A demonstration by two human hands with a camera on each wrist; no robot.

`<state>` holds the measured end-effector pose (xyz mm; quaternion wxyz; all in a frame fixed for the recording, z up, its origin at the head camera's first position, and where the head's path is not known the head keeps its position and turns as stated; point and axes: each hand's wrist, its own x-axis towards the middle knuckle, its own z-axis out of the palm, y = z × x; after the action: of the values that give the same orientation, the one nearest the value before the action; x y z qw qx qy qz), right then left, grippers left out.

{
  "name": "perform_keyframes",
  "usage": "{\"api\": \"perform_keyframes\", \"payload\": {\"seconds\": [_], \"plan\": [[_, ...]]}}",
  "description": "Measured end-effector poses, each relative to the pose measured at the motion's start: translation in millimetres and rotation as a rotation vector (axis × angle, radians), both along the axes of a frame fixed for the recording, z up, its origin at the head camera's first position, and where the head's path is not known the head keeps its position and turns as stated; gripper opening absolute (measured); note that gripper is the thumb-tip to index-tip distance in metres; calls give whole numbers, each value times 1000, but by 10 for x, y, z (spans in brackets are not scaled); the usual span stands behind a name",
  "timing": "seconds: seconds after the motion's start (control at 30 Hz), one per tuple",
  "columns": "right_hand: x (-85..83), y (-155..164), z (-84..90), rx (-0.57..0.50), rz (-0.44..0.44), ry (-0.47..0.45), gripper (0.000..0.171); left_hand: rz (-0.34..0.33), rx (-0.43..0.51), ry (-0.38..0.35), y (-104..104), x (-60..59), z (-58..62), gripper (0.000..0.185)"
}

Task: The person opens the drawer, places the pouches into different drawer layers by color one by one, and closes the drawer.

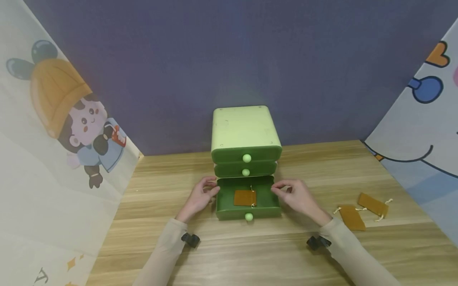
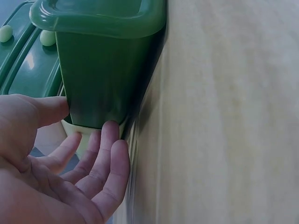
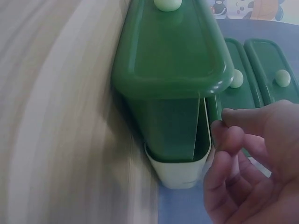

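Note:
A small drawer cabinet with a pale yellow-green top (image 1: 245, 127) stands by the back wall. Its bottom drawer (image 1: 232, 214) is pulled out, and a brown drawstring pouch (image 1: 243, 198) lies flat inside. At the drawer's left side is my left hand (image 1: 200, 198), fingers loosely bent and holding nothing. In the left wrist view, its fingertips (image 2: 110, 128) are right at the cabinet's rim and the thumb is beside the drawer wall. My right hand (image 1: 297, 194) is at the drawer's right edge, thumb and forefinger close together, with nothing visible between them.
Two more brown pouches, one flat (image 1: 352, 218) and one behind it (image 1: 372, 203), lie on the wooden table (image 1: 279, 258) to the right. The upper drawer (image 1: 229, 155) and middle drawer (image 1: 229, 171) are closed. Printed panels flank both sides; a dark wall (image 1: 171, 79) stands behind.

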<state>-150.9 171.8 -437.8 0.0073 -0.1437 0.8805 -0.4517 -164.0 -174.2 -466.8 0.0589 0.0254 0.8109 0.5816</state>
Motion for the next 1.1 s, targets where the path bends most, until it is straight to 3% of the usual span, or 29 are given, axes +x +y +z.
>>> {"api": "perform_keyframes", "payload": {"seconds": [0.33,1.1], "plan": [[95,166,-68,36,-29,109,9,-8,27,-15,7,29,19,48],[197,471,-88,90,-107,44,19,-6,-22,-10,-19,-4,-14,47]]}}
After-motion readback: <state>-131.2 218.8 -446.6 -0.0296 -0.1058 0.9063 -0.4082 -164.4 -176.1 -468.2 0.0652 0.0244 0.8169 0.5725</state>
